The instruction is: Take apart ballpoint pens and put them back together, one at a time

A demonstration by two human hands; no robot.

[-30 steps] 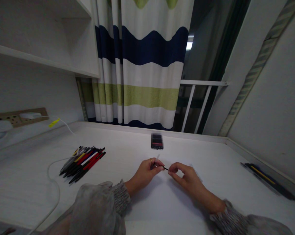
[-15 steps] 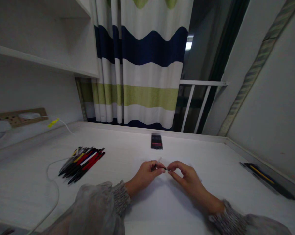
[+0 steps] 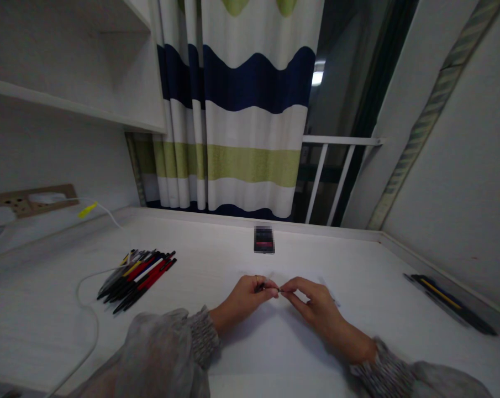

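Note:
Over the middle of the white desk (image 3: 216,254), my two hands meet fingertip to fingertip. My left hand (image 3: 247,296) is closed, thumb against fingers, around a thin dark piece (image 3: 259,287) that looks like part of a pen. Thumb and forefinger of my right hand (image 3: 311,301) pinch the small end of what seems to be the same piece; the fingers hide most of it. Just behind the right hand lies a slim, clear-and-white rod (image 3: 330,292), perhaps a pen barrel.
Several pens (image 3: 137,276) lie in a pile on the left, with a white cable (image 3: 96,320) beside them. A phone (image 3: 264,240) rests near the back edge. More dark pens (image 3: 451,304) lie along the right edge. A shelf (image 3: 75,110) overhangs the left side.
The hands stay joined at nearly the same spot, with the fingertips slightly closer together. More of the slim rod shows behind my right hand. The whole view has shifted slightly.

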